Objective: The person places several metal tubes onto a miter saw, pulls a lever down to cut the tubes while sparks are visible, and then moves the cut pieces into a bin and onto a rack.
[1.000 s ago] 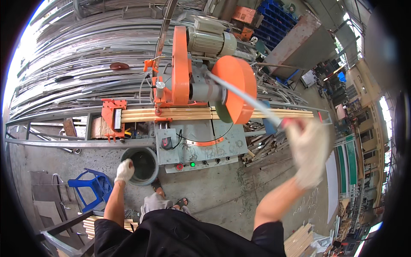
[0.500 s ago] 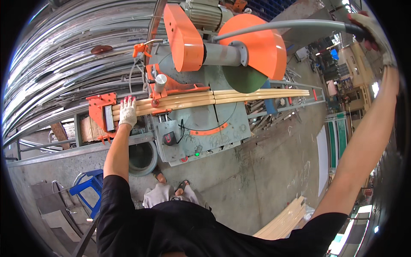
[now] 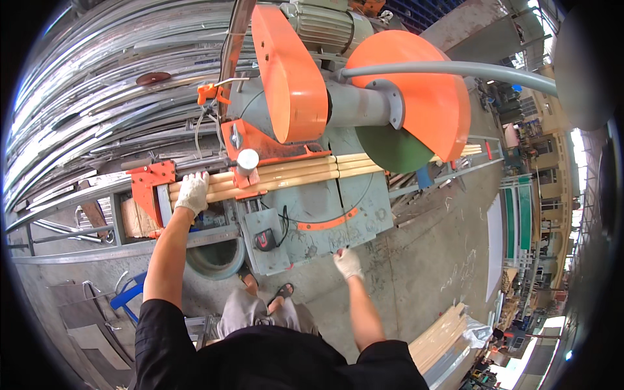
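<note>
Several long cream tubes (image 3: 292, 174) lie side by side across the grey saw table (image 3: 312, 244). My gloved left hand (image 3: 193, 192) grips them from above near their left ends, beside an orange end stop (image 3: 151, 185). My gloved right hand (image 3: 348, 262) is closed at the table's front edge; a small dark bit shows at its fingertips, but what it holds is hidden. Over the tubes hangs the dark green saw blade (image 3: 393, 151), under an orange guard (image 3: 416, 84). An orange clamp with a silver knob (image 3: 247, 160) sits at the tubes.
The saw's grey lever (image 3: 468, 67) reaches to the upper right. Metal bars (image 3: 110, 84) are stacked at the far left. A tape measure (image 3: 264, 240) lies on the table. A grey tub (image 3: 218, 257) stands below, a blue stool (image 3: 129, 296) further left, and cream lengths (image 3: 442, 335) at lower right.
My right hand has let go of the lever at the upper right and come down to the table's front edge. The blade now overlaps the tubes more. My left hand stays on them.
</note>
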Available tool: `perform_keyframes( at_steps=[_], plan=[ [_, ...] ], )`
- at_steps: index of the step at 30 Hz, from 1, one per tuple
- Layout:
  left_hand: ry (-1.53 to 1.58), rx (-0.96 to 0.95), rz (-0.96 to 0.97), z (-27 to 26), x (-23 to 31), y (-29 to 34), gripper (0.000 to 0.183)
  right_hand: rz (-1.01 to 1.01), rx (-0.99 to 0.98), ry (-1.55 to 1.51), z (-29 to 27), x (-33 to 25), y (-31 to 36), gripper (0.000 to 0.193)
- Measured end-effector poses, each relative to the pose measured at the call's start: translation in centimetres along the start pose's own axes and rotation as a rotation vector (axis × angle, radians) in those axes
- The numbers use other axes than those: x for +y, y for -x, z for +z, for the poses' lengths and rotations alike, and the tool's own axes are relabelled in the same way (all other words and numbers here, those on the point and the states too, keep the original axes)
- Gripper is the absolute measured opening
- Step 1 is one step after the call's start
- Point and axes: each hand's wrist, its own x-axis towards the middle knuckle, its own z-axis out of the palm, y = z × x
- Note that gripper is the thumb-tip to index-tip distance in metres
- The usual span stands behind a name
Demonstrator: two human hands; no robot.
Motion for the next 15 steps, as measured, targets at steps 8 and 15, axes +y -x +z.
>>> perform_keyframes(
  at_steps=[8, 15],
  plan=[
    [0.045, -0.068, -0.038, -0.6, -1.6, 1.1, 0.083, 0.248, -0.014, -0.11, 8.6, -2.6, -3.4, 0.025],
    [0.064, -0.052, -0.014, -1.0, -1.0, 1.1, 0.072, 0.223, -0.052, -0.321, 5.6, 0.1, 0.2, 0.041]
  ],
)
